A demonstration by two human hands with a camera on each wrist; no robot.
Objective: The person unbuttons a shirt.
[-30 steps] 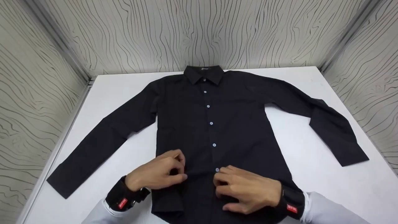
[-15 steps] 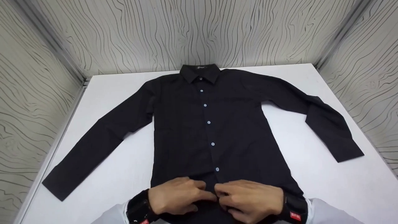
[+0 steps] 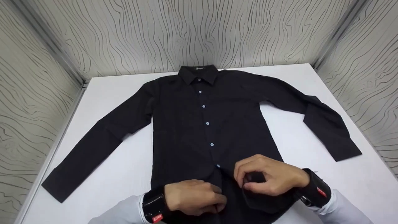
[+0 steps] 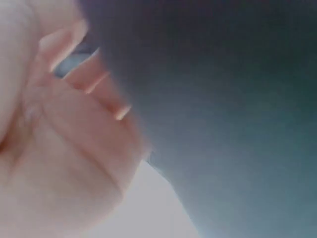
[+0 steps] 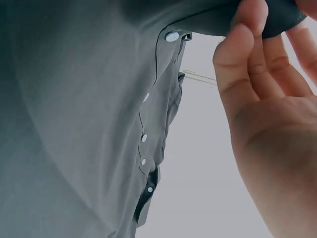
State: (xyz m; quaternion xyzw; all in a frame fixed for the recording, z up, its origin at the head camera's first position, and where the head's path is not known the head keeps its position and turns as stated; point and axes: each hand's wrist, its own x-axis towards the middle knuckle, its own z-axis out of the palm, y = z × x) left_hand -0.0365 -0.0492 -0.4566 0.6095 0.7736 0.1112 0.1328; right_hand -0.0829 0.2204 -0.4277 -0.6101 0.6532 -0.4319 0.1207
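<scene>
A black long-sleeved button-up shirt lies front up, its collar at the far side and pale buttons down the middle. In the head view my right hand pinches the lower front edge between thumb and fingers and holds it raised to the right, so the front parts below the lowest visible button. The right wrist view shows this dark edge between the fingertips. My left hand grips the shirt beside the lower front opening, fingers curled. In the left wrist view, blurred dark cloth hides part of the curled fingers.
The white table bears the shirt, whose sleeves spread out to both sides, the right-hand one bent midway. Wood-grain patterned panels rise behind and beside the table, with metal corner posts between them.
My hands first came together at the lower front opening, the left moving in from the left side. Since then the right hand has moved up and right, drawing the front edge with it.
</scene>
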